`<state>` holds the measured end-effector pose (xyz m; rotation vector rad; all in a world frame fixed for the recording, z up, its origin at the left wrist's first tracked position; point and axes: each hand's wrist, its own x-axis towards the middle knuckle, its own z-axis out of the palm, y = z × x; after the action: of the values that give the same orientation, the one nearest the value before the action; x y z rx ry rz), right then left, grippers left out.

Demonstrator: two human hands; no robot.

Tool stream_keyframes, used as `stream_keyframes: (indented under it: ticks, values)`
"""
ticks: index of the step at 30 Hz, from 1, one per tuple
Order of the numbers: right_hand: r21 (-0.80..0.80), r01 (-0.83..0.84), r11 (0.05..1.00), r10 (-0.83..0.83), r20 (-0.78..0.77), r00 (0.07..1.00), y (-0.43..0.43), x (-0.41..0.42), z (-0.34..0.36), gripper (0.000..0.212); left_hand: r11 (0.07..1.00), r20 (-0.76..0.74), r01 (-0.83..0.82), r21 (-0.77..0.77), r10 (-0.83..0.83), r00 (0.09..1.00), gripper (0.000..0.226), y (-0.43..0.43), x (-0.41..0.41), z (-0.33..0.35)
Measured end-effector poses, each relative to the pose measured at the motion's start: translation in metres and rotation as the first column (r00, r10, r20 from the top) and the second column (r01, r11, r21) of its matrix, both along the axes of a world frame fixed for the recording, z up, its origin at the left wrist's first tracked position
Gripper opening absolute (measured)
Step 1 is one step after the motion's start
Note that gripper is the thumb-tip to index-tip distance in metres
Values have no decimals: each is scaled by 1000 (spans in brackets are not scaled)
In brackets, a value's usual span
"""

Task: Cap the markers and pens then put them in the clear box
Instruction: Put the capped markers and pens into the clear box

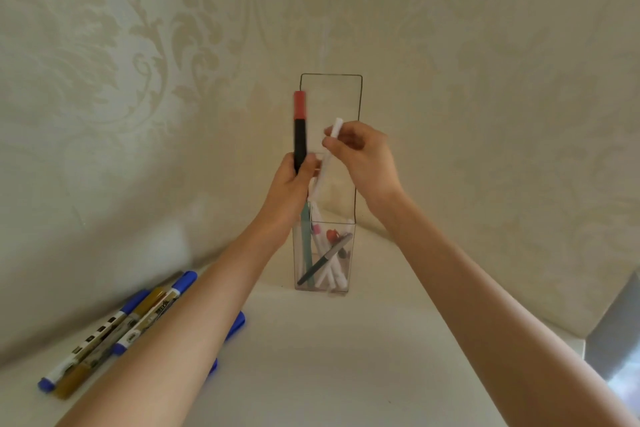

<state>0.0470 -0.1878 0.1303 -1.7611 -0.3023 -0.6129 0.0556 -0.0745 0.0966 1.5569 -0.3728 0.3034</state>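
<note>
A tall clear box (357, 163) stands on the white table (346, 357) against the wall, with several pens and markers (325, 260) inside it. My left hand (294, 180) grips a black marker with a red cap (300, 128), held upright beside the box's left edge. My right hand (363, 156) pinches a white pen (330, 149) near its top; the pen slants down into the box's opening. Its lower end is hidden behind my left hand.
Three markers (117, 329) with blue and gold caps lie side by side at the table's left. Two more blue caps (237, 324) peek out from under my left forearm. A patterned wall rises right behind the box. The table's right edge is at the far right.
</note>
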Motion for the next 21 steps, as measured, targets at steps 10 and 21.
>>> stream_keyframes:
  ticks: [10,21]
  values:
    - [-454,177,873,-146,104,984,-20,-8,-21,26,968,103,-54,244,30,994,20,18,11,-16]
    - [-793,279,542,-218,188,958,-24,6,-41,31,943,162,-72,325,19,987,40,19,-9,-21]
